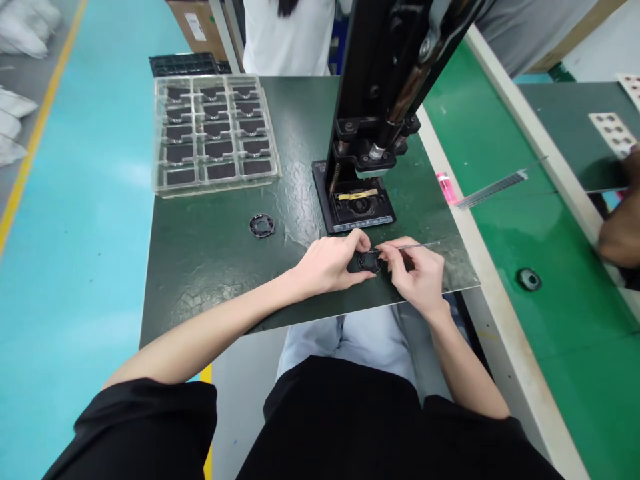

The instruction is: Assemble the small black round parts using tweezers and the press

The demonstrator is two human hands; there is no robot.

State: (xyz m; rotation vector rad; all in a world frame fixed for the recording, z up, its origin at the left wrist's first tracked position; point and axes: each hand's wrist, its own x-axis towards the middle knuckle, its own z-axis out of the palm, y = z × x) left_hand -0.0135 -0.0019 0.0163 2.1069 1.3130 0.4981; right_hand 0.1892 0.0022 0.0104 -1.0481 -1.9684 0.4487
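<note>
Black round part (370,262), between both hands (326,265)

turquoise floor (90,280) | yellow floor line (40,123) | dark-green worktable (210,247) | bright-green side surface (560,327)

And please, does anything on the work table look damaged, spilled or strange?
No spill is visible. One small oddity: the green tabletop looks wrinkled near its front left corner and right of the clear tray, where reflections break up unevenly.

Black part (370,261) partly behind fingers (361,277)
</note>
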